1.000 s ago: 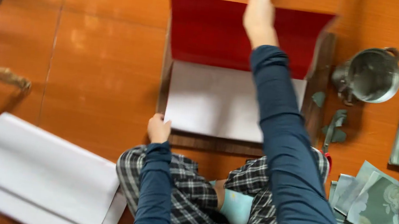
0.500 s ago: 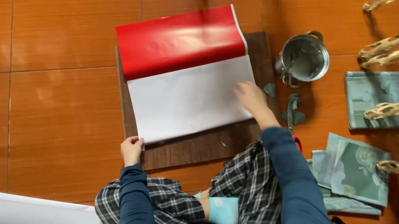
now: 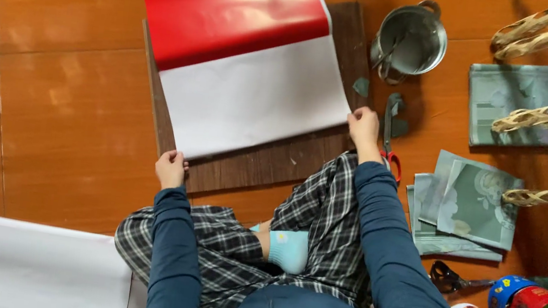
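Left hand [image 3: 170, 168] pinches the near-left corner of one glossy red-and-white sheet [image 3: 247, 66], fingers curled on its edge. Right hand [image 3: 364, 127] grips the near-right corner. The sheet lies flat on one dark wood-grain board [image 3: 265, 163] on an orange tile floor. One steel pot [image 3: 410, 39] & red-handled scissors [image 3: 389, 137] sit to the right; possibly 2 cans, blurry.

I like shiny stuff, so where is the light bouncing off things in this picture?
Head view: soft glare on the red sheet and pale patches on the orange floor tiles; the metal pot gleams; everything looks sharp, shadows faint.
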